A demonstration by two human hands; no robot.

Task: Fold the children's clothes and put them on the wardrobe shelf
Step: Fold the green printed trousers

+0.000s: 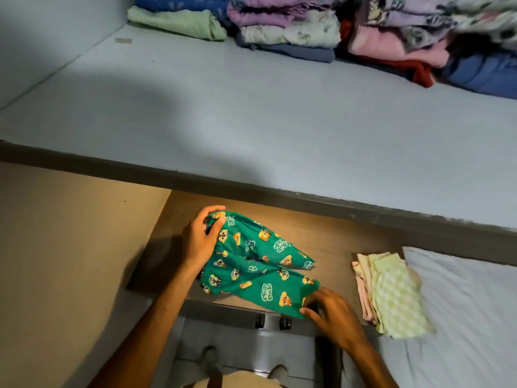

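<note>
We see the left hand (200, 242) curled around the waistband end of a pair of green children's trousers (257, 261), thumb over the top edge and fingers tucked behind the cloth. The right hand (333, 315) pinches the hem of the nearer trouser leg between thumb and fingertips, its other fingers loosely bent. Both hands are closed on the fabric.

The trousers, printed with yellow cartoon faces and pale lettering, are held over the brown desk (335, 236); we cannot tell whether they rest on it. Their long axis runs from the waistband at upper left to the leg ends at lower right, and the two legs splay slightly apart at the hems.

Just to the right lies a small pile of folded pale clothes (391, 292), green check on top, partly on the desk and partly on a light grey sheet (461, 289). Beyond the desk, the wardrobe shelf (251, 107) carries stacks of folded clothes (307, 26) along its far side.
</note>
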